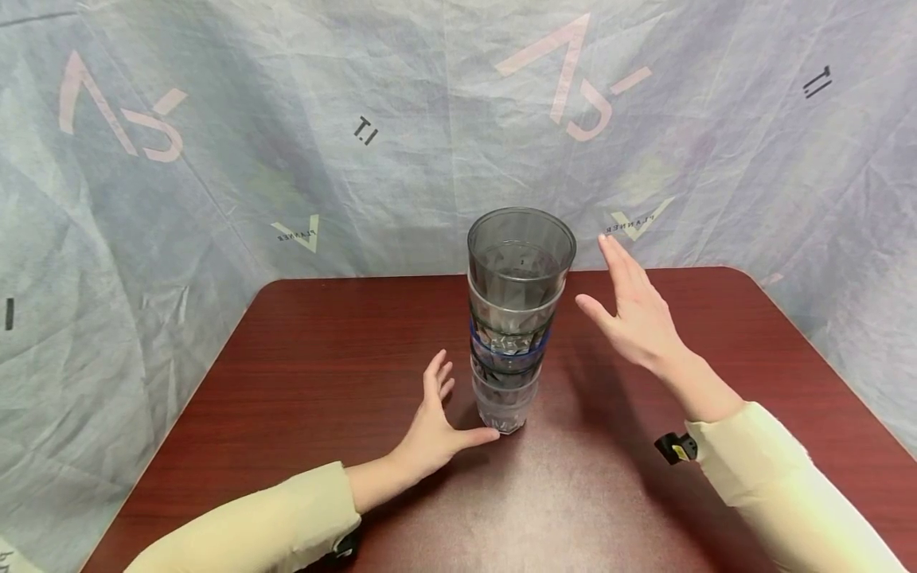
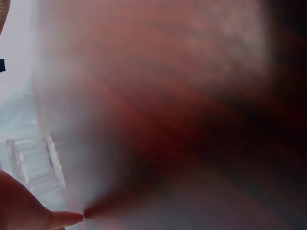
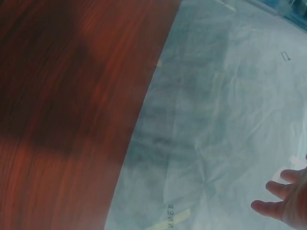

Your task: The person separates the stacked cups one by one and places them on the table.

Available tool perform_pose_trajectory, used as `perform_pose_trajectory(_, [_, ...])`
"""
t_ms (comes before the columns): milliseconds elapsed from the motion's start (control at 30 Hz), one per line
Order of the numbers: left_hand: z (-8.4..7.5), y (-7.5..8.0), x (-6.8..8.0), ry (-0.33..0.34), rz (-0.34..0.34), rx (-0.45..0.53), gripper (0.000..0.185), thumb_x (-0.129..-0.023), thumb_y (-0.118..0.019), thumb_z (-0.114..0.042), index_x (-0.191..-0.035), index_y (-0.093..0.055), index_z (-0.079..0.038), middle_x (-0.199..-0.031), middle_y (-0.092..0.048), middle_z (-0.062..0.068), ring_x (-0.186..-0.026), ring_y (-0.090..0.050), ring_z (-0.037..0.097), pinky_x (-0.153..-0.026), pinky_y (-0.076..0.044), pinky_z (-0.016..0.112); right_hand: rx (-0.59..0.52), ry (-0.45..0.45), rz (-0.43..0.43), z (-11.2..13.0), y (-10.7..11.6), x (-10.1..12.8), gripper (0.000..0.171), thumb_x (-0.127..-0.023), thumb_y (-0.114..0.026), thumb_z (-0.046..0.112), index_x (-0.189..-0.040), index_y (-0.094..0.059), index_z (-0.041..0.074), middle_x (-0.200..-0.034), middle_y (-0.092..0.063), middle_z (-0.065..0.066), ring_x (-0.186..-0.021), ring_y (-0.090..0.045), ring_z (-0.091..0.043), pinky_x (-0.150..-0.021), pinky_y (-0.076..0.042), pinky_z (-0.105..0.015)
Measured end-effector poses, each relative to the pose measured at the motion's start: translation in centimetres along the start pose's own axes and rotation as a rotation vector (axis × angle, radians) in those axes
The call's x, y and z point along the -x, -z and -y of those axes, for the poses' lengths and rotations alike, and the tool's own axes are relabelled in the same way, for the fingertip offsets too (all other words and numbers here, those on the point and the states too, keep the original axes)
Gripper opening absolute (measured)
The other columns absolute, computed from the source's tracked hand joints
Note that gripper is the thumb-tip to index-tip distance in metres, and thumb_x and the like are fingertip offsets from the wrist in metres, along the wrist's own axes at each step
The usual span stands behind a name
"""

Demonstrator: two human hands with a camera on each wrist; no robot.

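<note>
A tall stack of nested tumblers stands upright on the table. The uppermost tumbler is smoky grey; below it sit clear and dark ones, and one with a blue rim. To the left of the base, my left hand has its thumb stretched out to the bottom tumbler and its fingers raised loosely beside the stack. My right hand is held up to the right of the stack, thumb and fingers spread, with a gap between it and the upper tumblers. Fingers of this hand also show in the right wrist view.
The dark red wooden table has rounded far corners. Behind it hangs a pale, wrinkled cloth printed with letters, close to the table's far edge. A black wrist device is at my right sleeve.
</note>
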State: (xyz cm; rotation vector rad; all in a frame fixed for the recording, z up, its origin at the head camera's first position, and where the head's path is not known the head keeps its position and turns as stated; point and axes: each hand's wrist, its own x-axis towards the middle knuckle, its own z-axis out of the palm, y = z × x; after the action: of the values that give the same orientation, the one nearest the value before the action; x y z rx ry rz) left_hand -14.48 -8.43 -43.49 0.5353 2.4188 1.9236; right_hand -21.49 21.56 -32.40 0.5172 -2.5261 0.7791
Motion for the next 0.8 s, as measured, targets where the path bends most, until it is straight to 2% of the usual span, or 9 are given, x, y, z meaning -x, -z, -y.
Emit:
perform_pose_trajectory(133, [0.2, -1.1, -0.2, 0.007, -0.016, 0.044, 0.114, -0.07, -0.089, -0.015, -0.151, -0.008, -0.022, -0.153, -0.018, 0.024, -0.139, -0.025, 0.041, -0.11, -0.024, 0.052, -0.056, 0.006, -0.03, 0.3, -0.4, -0.1, 0.073, -0.097, -0.049, 0.048, -0.157, -0.016, 0.021, -0.16, -0.019, -0.005, -0.143, -0.02, -0.028, -0.098, -0.028, -0.067])
perform_pose_trajectory(333, [0.4, -2.4, -0.4, -0.034, -0.034, -0.017, 0.104, -0.069, -0.089, -0.01, -0.144, -0.017, -0.012, -0.142, -0.034, 0.022, -0.133, -0.036, 0.037, -0.107, -0.03, 0.051, -0.17, 0.014, -0.081, 1.1, -0.6, -0.6, 0.067, -0.1, -0.043, 0.05, -0.156, -0.018, 0.024, -0.158, -0.023, -0.003, -0.143, -0.022, -0.025, -0.094, -0.028, -0.069])
perform_pose_trajectory(467, [0.5, -2.8, -0.7, -0.068, -0.048, -0.057, 0.098, -0.069, -0.089, -0.009, -0.14, -0.021, -0.012, -0.14, -0.04, 0.019, -0.129, -0.042, 0.035, -0.105, -0.033, 0.05, -0.251, 0.033, -0.121, 1.7, -0.6, -0.9, 0.065, -0.1, -0.042, 0.05, -0.156, -0.021, 0.024, -0.155, -0.029, -0.003, -0.139, -0.029, -0.025, -0.098, -0.028, -0.065])
perform_pose_trajectory(600, [0.6, -2.9, -0.8, -0.071, -0.039, -0.086, 0.095, -0.072, -0.087, -0.011, -0.14, -0.021, -0.013, -0.135, -0.047, 0.017, -0.125, -0.047, 0.033, -0.103, -0.036, 0.049, -0.362, 0.065, -0.159, 2.3, -0.7, -1.2, 0.062, -0.101, -0.042, 0.047, -0.155, -0.025, 0.022, -0.152, -0.034, -0.004, -0.137, -0.033, -0.028, -0.1, -0.029, -0.06])
perform_pose_trajectory(700, [0.6, -2.9, -0.9, -0.071, -0.035, -0.094, 0.094, -0.073, -0.087, -0.012, -0.14, -0.021, -0.015, -0.131, -0.052, 0.016, -0.121, -0.051, 0.031, -0.101, -0.037, 0.048, -0.453, 0.105, -0.18, 2.7, -0.8, -1.5, 0.061, -0.102, -0.041, 0.045, -0.154, -0.026, 0.017, -0.15, -0.037, -0.007, -0.135, -0.036, -0.032, -0.103, -0.029, -0.056])
perform_pose_trajectory(800, [0.6, -2.9, -0.9, -0.074, -0.03, -0.089, 0.094, -0.073, -0.086, -0.012, -0.141, -0.022, -0.016, -0.131, -0.054, 0.014, -0.119, -0.052, 0.03, -0.101, -0.038, 0.046, -0.539, 0.144, -0.181, 3.5, -0.7, -1.9, 0.065, -0.101, -0.039, 0.049, -0.153, -0.027, 0.013, -0.148, -0.039, -0.008, -0.133, -0.037, -0.031, -0.105, -0.029, -0.048])
